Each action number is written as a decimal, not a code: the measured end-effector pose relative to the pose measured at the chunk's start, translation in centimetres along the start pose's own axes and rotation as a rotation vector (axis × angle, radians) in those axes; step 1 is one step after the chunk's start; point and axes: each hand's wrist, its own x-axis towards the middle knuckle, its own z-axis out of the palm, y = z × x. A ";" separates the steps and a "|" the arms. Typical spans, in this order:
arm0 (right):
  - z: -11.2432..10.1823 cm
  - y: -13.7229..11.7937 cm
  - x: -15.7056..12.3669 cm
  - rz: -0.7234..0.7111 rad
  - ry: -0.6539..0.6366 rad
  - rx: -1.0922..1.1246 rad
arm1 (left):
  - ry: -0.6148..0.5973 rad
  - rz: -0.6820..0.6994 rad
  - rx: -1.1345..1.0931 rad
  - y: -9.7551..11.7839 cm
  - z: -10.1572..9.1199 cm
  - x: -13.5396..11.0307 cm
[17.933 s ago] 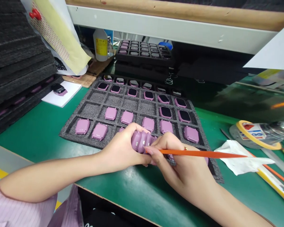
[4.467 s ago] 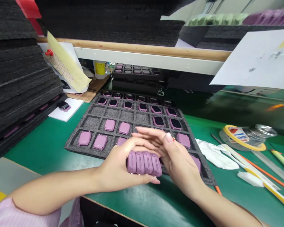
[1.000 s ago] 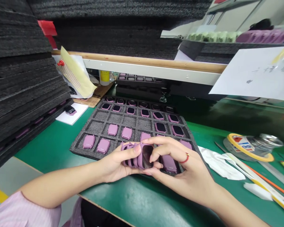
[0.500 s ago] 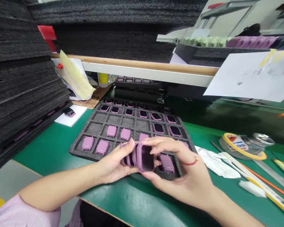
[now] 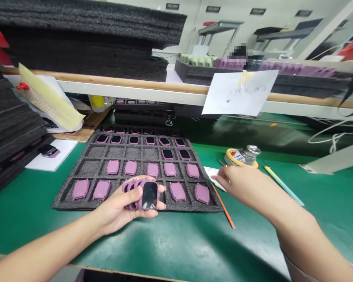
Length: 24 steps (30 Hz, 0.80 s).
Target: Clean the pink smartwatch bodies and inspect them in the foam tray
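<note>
My left hand (image 5: 117,209) is closed round a stack of several pink watch bodies (image 5: 141,195), the front one showing its dark screen, just before the near edge of a grey foam tray (image 5: 85,168). The tray's cells hold several more pink watch bodies (image 5: 170,169), some face down, some screen up. My right hand (image 5: 241,182) is stretched to the right of the tray, its fingertips on a white cloth (image 5: 211,174). Its fingers are turned away from me. An orange stick (image 5: 223,205) lies on the mat beside the tray.
A tape roll with a metal weight (image 5: 242,155) and a green pencil (image 5: 282,184) lie on the green mat at the right. Stacked black foam trays (image 5: 8,129) stand at the left. A shelf rail with a hanging paper (image 5: 241,92) runs across the back.
My right hand has let go of the watch stack and swung right to the white cloth. My left hand keeps the stack. The view has swung to the right.
</note>
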 end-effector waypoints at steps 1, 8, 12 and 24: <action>0.6 1.2 -1.1 -0.034 -0.009 -0.032 | -0.040 0.009 0.015 -0.1 0.0 0.0; 1.0 2.6 -2.8 -0.171 0.063 -0.142 | -0.307 -0.013 -0.028 -0.1 -0.1 -0.1; -1.2 -3.2 -0.4 -0.243 0.109 -0.045 | -0.424 -0.044 -0.125 0.4 -0.3 -0.2; 0.1 -12.9 1.4 -0.466 0.146 0.291 | -0.562 -0.052 -0.155 1.1 -1.0 -0.6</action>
